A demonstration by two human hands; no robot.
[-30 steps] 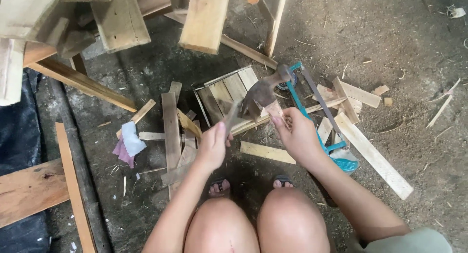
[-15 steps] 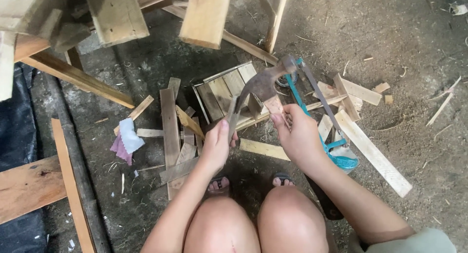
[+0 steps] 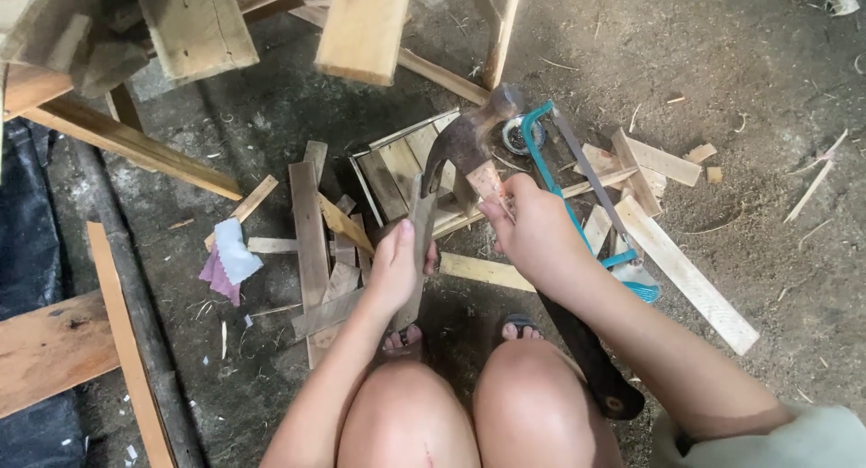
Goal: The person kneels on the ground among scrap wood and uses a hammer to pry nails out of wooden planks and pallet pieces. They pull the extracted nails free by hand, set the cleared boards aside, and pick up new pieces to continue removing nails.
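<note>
My left hand point(image 3: 397, 268) is closed around a narrow wooden strip point(image 3: 420, 217) and holds it nearly upright above the ground. My right hand point(image 3: 539, 238) grips a hammer close under its head, on the pale wooden neck. The rusty claw hammer head point(image 3: 467, 143) is raised just above and right of the strip's top end. The hammer's dark handle point(image 3: 591, 355) runs back under my right forearm. Both hands hover over a small slatted wooden frame point(image 3: 397, 166) lying on the dirt. My bare knees and sandalled toes show at the bottom.
A teal-framed hacksaw point(image 3: 577, 175) lies right of the frame, beside a small round tin point(image 3: 519, 136). Loose slats point(image 3: 311, 242) and offcuts point(image 3: 686, 278) are scattered around. A white and pink cloth point(image 3: 230, 260) lies at left. Heavy planks point(image 3: 365, 26) cross the top, and a wide board point(image 3: 50, 351) lies at lower left.
The hammer head has risen a little and swung left towards the strip's top. My left hand has brought the strip more upright. The hacksaw and slats have stayed put.
</note>
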